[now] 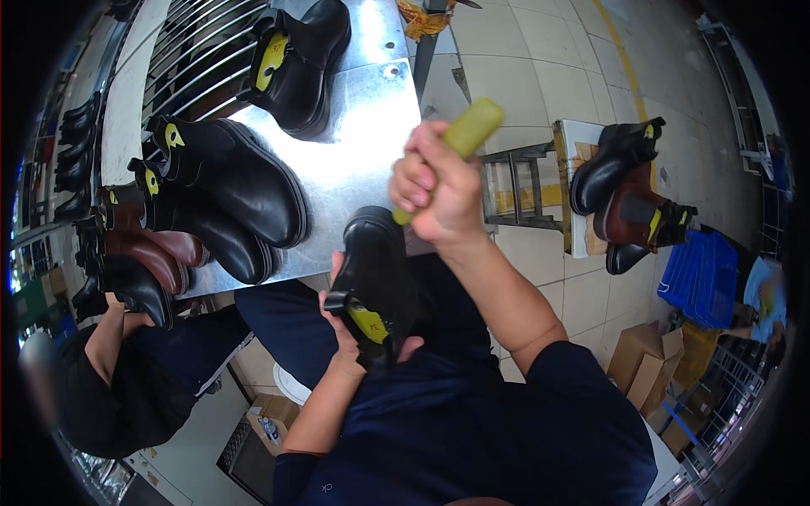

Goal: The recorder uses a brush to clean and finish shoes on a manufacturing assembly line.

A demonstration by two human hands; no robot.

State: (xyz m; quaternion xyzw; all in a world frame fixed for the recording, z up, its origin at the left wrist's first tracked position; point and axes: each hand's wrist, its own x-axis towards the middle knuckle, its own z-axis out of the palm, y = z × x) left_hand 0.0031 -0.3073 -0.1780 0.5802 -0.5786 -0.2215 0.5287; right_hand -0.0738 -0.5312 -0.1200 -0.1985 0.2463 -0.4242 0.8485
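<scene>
Holding black boot (378, 266) over lap in left fingers (334, 327), wrapped round it. Gripping yellow-green bar (474, 128) tightly in right fingers (412, 180), just beside boot; can't tell if touching. Also showing more boots (245, 177) on metal surface (363, 110).

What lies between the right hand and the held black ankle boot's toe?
In the head view, the yellow-green bar's lower end; contact with the boot is unclear.
</scene>
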